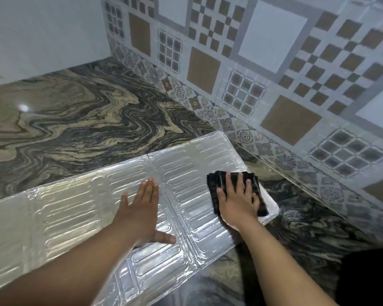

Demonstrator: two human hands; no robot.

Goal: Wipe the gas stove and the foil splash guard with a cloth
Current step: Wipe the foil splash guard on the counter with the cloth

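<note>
The foil splash guard [71, 208] lies flat and unfolded on the marble counter, its ribbed silver panels running from lower left to the right. My left hand [142, 208] presses flat on the middle panel with its fingers straight. On the guard's right end panel lies a folded black cloth [215, 182], and my right hand [237, 199] rests on top of it, fingers spread and pressing it down. No gas stove is in view.
A swirled brown and grey marble counter [80, 115] spreads to the left and behind the guard. The patterned tile wall [274, 62] rises along the back and right. A white wall [42, 34] closes the far left corner.
</note>
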